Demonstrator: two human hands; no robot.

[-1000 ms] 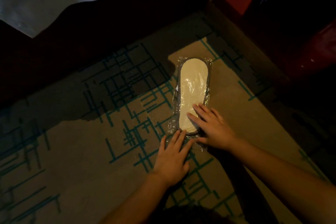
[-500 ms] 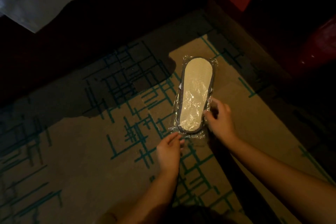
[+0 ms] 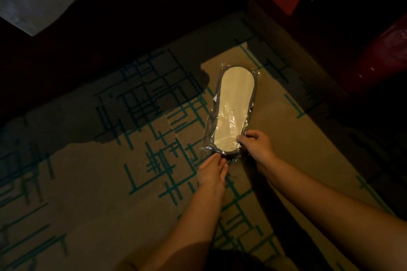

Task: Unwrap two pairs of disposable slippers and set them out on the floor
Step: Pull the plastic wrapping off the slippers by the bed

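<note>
On the patterned carpet (image 3: 92, 182), toward one o'clock, lies the wrapped slipper pack (image 3: 233, 110) (pale sole up). The left hand (image 3: 211, 171) pinches the wrapper's near end at six o'clock; the right hand (image 3: 256, 145) grips its edge at four o'clock.

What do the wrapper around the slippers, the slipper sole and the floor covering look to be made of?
Wrapper: thin clear plastic film, glossy, with crinkles and glints. Slipper sole: pale cream, matte, faintly textured, probably foam or pressed fabric, with a dark cloth-like edge. Floor covering: flat-pile carpet, tan with teal lines, no shine.
</note>
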